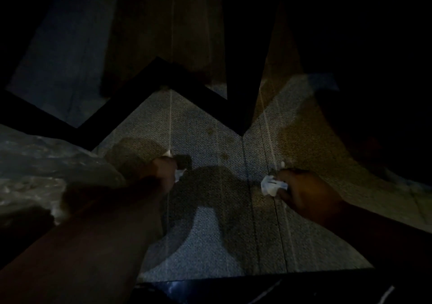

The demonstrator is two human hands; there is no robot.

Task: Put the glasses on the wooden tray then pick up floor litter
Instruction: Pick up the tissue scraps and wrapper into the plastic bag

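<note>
Dim carpet (210,210) — right hand (304,193) at centre right pinching white paper scrap (270,185); left hand (161,172) centre-left, closed around another white scrap (178,175).

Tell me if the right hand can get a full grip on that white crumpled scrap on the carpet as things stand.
Probably yes. The right hand is already at the white crumpled scrap, fingers curled against it, with only bare carpet around. The dim light hides whether the grip is fully closed.

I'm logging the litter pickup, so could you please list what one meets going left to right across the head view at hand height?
Crumpled clear plastic bag → left hand, closed on a bit of white litter → bare grey carpet → crumpled white paper → right hand gripping it.
</note>
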